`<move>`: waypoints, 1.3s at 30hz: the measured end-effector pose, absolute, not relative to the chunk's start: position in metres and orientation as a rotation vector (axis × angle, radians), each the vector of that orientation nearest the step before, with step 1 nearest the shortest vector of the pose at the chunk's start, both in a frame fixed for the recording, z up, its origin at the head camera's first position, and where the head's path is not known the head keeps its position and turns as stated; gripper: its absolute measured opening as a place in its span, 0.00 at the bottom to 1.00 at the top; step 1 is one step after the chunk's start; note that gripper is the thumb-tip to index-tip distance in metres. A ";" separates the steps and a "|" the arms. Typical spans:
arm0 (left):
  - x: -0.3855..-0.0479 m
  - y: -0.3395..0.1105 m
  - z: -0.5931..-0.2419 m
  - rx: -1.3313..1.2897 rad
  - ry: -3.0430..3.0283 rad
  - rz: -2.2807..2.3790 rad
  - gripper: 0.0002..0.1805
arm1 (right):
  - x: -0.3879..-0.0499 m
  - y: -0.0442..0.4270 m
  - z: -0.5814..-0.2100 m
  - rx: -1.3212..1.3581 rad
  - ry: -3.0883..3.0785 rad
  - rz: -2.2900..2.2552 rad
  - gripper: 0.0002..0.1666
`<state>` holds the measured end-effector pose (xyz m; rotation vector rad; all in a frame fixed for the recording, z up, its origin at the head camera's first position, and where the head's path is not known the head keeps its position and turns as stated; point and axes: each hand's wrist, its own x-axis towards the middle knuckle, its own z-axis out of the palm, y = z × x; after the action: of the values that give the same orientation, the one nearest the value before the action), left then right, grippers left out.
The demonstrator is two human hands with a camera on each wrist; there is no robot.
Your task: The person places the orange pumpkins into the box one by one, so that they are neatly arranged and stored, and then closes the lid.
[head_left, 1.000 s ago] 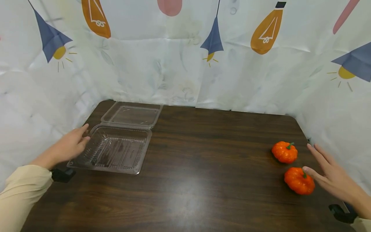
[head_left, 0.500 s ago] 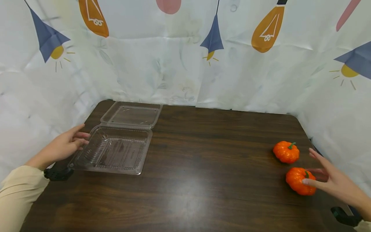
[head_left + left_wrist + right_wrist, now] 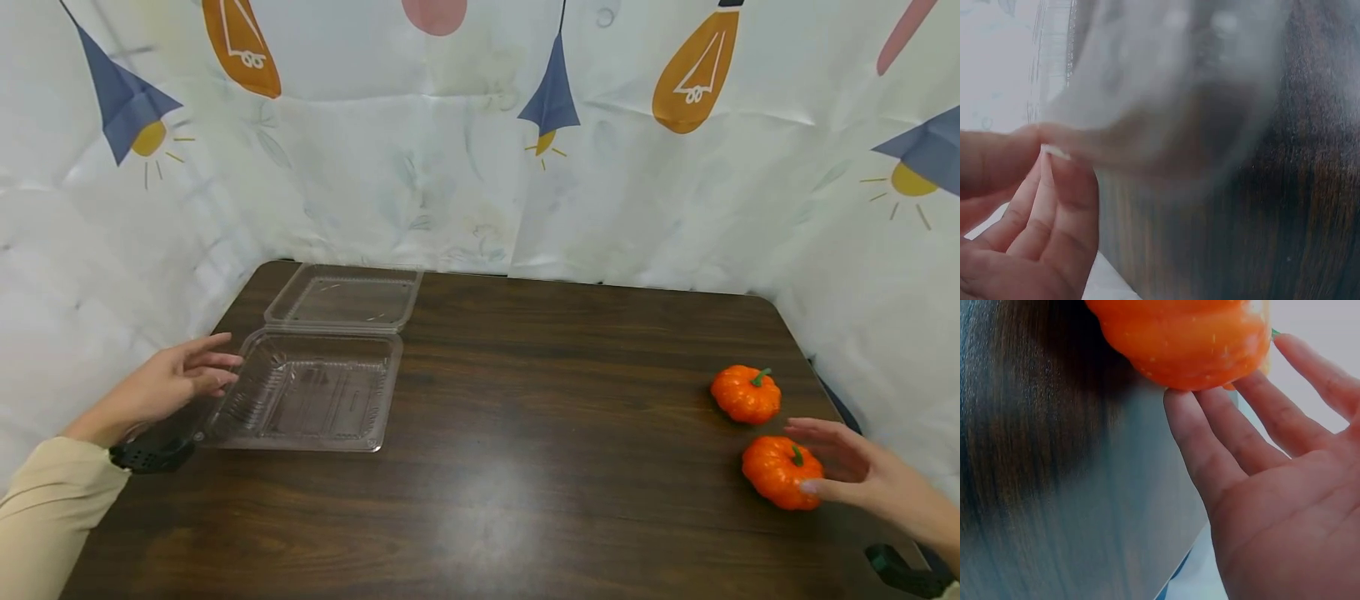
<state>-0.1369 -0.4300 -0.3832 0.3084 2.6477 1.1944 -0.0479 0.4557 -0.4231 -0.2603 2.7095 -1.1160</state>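
A clear plastic container (image 3: 318, 446) with its lid (image 3: 341, 300) folded back lies at the left of the table. My left hand (image 3: 165, 383) is at its left side; in the left wrist view, the thumb and fingers of the left hand (image 3: 1047, 206) pinch its blurred rim. Two orange pumpkins are at the right, the far pumpkin (image 3: 742, 394) standing apart from the near pumpkin (image 3: 776, 471). Around the near one's right side is my right hand (image 3: 885, 479), thumb in front. The right wrist view shows extended fingers of the right hand (image 3: 1272, 487) against or close beside a pumpkin (image 3: 1191, 337).
The brown wooden table (image 3: 525, 400) stretches between container and pumpkins. A white patterned curtain (image 3: 465, 192) hangs behind and along both sides of it. Dark straps circle both wrists.
My right hand has come down and closer around the near pumpkin, its fingers now behind it. The container has shifted slightly right, and my left hand with it.
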 end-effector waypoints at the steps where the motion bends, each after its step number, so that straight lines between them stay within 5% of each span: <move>1: -0.137 -0.430 -0.384 0.310 2.626 1.215 0.36 | -0.047 0.457 -0.424 -0.249 2.696 -1.119 0.38; 39: -0.123 -0.394 -0.401 0.205 2.111 1.816 0.28 | -0.049 0.444 -0.421 -0.057 2.734 -1.079 0.34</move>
<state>-0.1229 -0.3944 -0.4013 0.2050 2.1111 1.8156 -0.0488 0.4438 -0.4214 -0.0572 2.7342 -1.0787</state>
